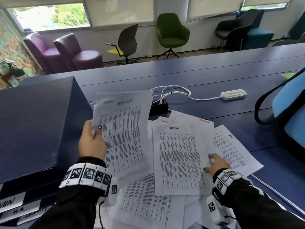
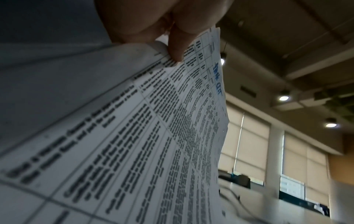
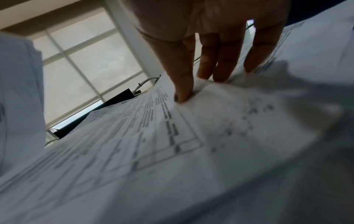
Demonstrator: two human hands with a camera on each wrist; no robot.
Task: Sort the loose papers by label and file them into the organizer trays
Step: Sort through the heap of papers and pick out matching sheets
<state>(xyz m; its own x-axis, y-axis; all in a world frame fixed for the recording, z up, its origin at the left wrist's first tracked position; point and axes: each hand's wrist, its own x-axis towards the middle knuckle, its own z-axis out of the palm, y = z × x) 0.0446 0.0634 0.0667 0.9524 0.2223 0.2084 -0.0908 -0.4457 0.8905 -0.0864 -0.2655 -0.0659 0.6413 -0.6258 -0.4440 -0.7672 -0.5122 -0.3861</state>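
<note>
My left hand (image 1: 94,131) grips a small bundle of printed sheets (image 1: 125,129) by its left edge and holds it upright over the desk; the top sheet bears a blue handwritten label. In the left wrist view my fingers (image 2: 176,50) pinch the bundle's (image 2: 153,136) edge. Loose papers lie heaped in front of me, topped by a sheet labelled ADMIN (image 1: 178,156). My right hand (image 1: 212,162) rests at that sheet's right edge: the thumb (image 3: 182,97) presses on the sheet (image 3: 134,128) and straight fingers touch the papers beside it. The dark blue organizer trays (image 1: 33,121) stand at the left.
White tags reading ADMIN (image 1: 9,202) and H.R (image 1: 18,211) mark the tray fronts. Sheets with red labels (image 1: 204,121) peek out behind the heap. A black cable box (image 1: 158,108), a white power strip (image 1: 233,95) and a blue bag (image 1: 290,116) sit on the blue desk.
</note>
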